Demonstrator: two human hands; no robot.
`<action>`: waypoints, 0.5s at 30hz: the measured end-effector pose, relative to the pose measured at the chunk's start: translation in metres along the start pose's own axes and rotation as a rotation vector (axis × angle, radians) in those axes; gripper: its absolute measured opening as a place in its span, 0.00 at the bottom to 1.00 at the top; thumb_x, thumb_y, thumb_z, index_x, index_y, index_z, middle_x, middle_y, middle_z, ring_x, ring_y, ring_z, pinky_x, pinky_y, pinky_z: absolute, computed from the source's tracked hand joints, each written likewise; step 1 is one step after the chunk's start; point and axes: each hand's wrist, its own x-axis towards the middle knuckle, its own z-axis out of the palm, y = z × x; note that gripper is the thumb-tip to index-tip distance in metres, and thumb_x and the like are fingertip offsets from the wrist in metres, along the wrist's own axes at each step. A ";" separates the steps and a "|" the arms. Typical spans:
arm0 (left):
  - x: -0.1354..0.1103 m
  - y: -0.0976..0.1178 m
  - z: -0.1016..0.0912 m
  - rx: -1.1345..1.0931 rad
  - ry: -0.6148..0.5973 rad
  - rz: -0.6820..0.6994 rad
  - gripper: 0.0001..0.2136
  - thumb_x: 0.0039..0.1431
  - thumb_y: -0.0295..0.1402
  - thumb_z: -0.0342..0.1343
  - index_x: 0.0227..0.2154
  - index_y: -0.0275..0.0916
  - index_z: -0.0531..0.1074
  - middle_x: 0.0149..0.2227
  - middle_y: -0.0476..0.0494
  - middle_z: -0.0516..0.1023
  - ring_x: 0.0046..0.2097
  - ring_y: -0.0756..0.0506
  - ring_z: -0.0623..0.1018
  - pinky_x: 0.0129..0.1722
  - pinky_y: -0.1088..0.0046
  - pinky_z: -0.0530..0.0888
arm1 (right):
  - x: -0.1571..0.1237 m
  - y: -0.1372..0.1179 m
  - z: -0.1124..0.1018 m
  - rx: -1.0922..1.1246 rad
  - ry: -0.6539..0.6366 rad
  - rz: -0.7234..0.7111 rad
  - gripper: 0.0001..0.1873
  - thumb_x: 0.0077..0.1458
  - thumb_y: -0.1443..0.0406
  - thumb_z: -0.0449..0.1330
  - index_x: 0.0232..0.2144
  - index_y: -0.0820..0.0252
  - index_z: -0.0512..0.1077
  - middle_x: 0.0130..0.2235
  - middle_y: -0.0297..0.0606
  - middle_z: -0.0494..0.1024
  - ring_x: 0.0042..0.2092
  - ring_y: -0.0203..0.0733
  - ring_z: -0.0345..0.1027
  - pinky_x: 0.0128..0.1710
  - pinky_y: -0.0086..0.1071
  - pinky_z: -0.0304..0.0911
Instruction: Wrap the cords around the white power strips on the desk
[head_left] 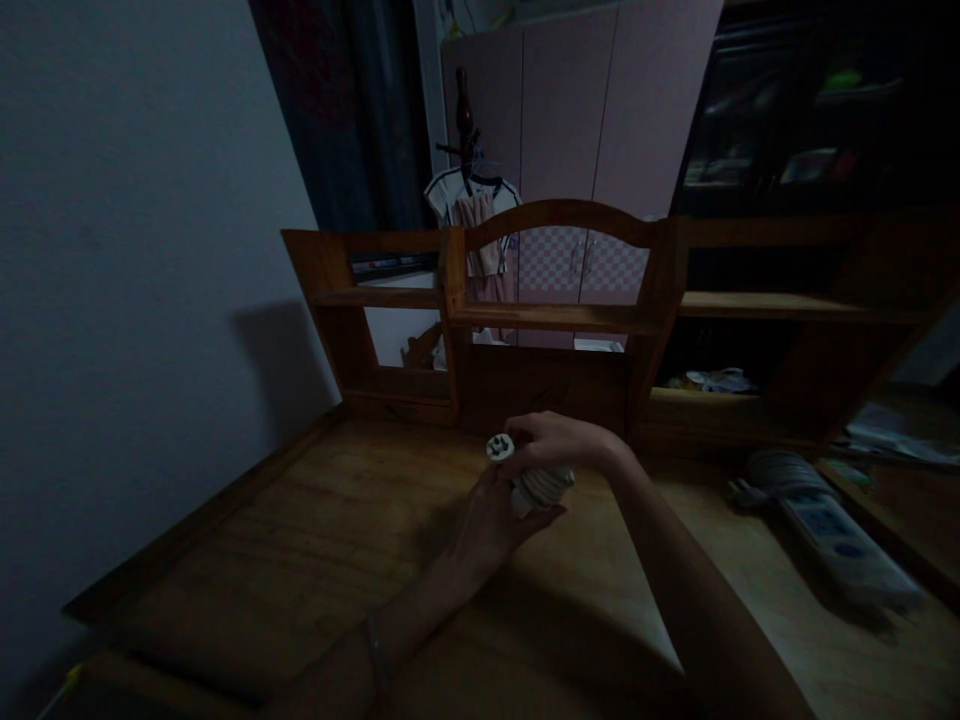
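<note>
A coiled white extension cord (545,487) is held above the wooden table, between both of my hands. Its round white socket end (500,448), with dark slots in its face, pokes out to the left of my right fingers. My left hand (486,520) supports the coil from below and the left, its fingers partly hidden behind it. From above, my right hand (559,441) curls over the cord near the socket end, with the fingers bent around it. A thin band circles my left wrist.
A packaged power strip (840,540) with a coiled grey cable lies on the table (300,540) at the right. Along the back edge stands a wooden shelf unit (555,318). A pale wall (150,300) bounds the left side. Clothes hang on a stand behind the shelf.
</note>
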 end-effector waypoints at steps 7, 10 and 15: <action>0.003 -0.008 0.011 0.002 0.081 -0.067 0.28 0.53 0.44 0.59 0.55 0.41 0.61 0.55 0.37 0.66 0.51 0.39 0.73 0.46 0.63 0.73 | -0.001 0.010 0.003 -0.027 0.158 0.062 0.28 0.44 0.47 0.64 0.43 0.57 0.73 0.40 0.38 0.77 0.40 0.43 0.70 0.36 0.29 0.61; 0.003 -0.005 0.008 -0.031 0.048 -0.096 0.28 0.56 0.44 0.56 0.57 0.41 0.58 0.56 0.36 0.64 0.52 0.40 0.73 0.47 0.65 0.72 | 0.000 0.010 0.007 -0.044 0.249 0.065 0.33 0.40 0.47 0.66 0.46 0.58 0.72 0.42 0.41 0.75 0.44 0.45 0.68 0.41 0.31 0.61; 0.004 -0.009 0.007 -0.054 0.036 -0.096 0.24 0.59 0.43 0.52 0.54 0.38 0.58 0.55 0.34 0.64 0.53 0.40 0.72 0.50 0.64 0.70 | 0.005 0.021 0.028 0.163 0.438 0.174 0.45 0.35 0.48 0.69 0.55 0.57 0.64 0.45 0.41 0.73 0.45 0.46 0.68 0.43 0.34 0.62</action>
